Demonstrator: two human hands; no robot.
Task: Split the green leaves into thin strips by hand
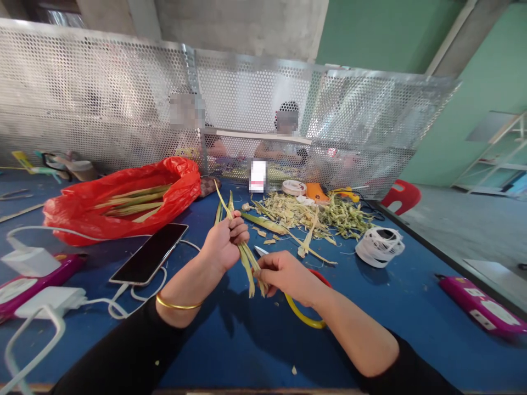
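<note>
A small bunch of pale yellow-green dried leaf strips (pixel 247 266) is held between my two hands over the blue table. My left hand (pixel 225 240) is closed around its upper part, and the thin tips stick out above the fingers. My right hand (pixel 284 277) pinches the lower, wider ends. Beneath the right hand lies a pair of scissors (pixel 305 315) with a yellow and red handle; its blade tip shows beside the bunch, while its middle is hidden. More leaf strips (pixel 267 224) lie just beyond my hands.
On the left, a red plastic bag (pixel 177 178) holds long leaves, near a phone (pixel 150 255) with white cables. Heaps of leaf trimmings (pixel 288 211) and a white string roll (pixel 379 247) lie right. Behind stands a perforated metal screen (pixel 255 99), with people beyond it.
</note>
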